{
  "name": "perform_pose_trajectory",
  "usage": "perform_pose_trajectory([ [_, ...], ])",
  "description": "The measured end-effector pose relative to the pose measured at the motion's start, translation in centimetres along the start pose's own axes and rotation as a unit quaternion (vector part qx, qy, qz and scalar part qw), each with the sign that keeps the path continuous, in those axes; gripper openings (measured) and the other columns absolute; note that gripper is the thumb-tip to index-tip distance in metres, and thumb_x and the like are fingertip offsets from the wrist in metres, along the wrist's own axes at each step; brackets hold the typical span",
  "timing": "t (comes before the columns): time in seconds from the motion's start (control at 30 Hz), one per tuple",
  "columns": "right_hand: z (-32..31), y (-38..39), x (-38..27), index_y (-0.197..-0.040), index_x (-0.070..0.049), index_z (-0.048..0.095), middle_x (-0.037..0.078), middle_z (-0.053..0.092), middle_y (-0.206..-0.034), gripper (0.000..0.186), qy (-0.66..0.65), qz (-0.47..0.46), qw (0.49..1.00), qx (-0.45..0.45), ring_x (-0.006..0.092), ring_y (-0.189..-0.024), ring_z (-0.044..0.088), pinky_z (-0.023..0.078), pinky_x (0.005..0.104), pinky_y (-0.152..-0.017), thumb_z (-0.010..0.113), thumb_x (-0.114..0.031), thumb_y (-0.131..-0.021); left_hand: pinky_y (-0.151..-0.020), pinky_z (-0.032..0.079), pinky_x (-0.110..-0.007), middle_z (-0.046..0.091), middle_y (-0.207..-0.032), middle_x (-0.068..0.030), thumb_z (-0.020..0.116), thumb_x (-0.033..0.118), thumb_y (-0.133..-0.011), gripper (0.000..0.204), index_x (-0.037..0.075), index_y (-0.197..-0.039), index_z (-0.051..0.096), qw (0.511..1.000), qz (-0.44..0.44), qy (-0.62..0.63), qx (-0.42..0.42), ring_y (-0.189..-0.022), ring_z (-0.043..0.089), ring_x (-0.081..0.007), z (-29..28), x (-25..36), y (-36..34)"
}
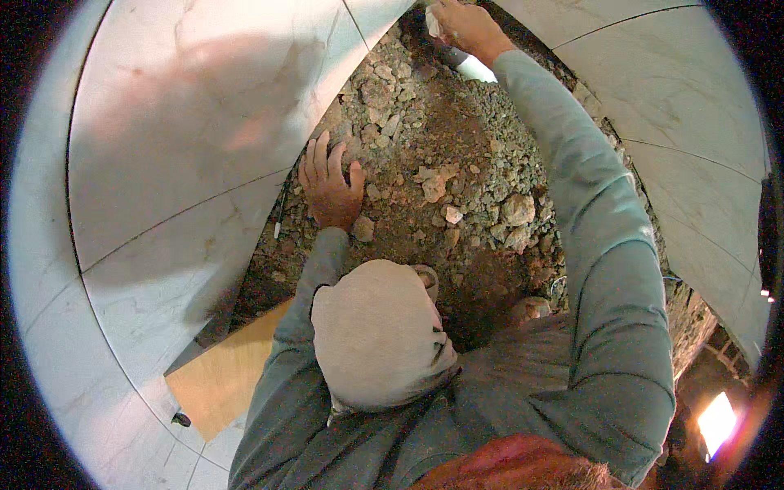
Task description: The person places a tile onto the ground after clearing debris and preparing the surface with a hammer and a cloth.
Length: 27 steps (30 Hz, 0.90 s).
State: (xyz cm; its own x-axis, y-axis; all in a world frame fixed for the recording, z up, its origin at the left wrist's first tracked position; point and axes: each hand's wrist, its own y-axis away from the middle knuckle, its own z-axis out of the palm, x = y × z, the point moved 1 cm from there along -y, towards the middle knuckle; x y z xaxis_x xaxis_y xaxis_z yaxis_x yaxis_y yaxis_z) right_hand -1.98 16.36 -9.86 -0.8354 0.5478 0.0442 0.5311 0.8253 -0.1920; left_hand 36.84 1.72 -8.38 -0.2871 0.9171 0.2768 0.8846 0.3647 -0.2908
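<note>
My left hand (333, 186) lies with its fingers stretched out at the edge of the left marble-patterned tiles (204, 139), beside the rubble (425, 171). Nothing shows in its grasp. At the far end of the dug strip, my right hand (469, 31) is closed around a small whitish piece (433, 23); its kind cannot be made out, as the fingers partly cover it. Just below that hand, a white pipe-like piece (475, 69) catches bright light. Dark shadow hides the ground around it.
Several loose stones (518, 210) lie between my arms. Tiles (694, 90) border the right side. Near my left elbow is a light wooden board (220, 380). A thin dark cable (280, 214) with a pale tip hangs at the left edge. A bright lamp (717, 423) glows at lower right.
</note>
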Motion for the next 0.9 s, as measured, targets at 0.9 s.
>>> perform_pose_trajectory([
  [0.9, 0.6, 0.9, 1.4, -0.107, -0.006, 0.071, 0.016, 0.072, -0.102, 0.028, -0.139, -0.073, 0.986, 0.052, 0.0345, -0.094, 0.069, 0.056, 0.044, -0.082, 0.068, -0.031, -0.097, -0.116, 0.033, -0.057, 0.048, -0.153, -0.0126, 0.07, 0.022, -0.091, 0.039, 0.01, -0.127, 0.06, 1.0, 0.013, 0.008, 0.007, -0.144, 0.04, -0.0374, -0.2, 0.0, 0.1],
])
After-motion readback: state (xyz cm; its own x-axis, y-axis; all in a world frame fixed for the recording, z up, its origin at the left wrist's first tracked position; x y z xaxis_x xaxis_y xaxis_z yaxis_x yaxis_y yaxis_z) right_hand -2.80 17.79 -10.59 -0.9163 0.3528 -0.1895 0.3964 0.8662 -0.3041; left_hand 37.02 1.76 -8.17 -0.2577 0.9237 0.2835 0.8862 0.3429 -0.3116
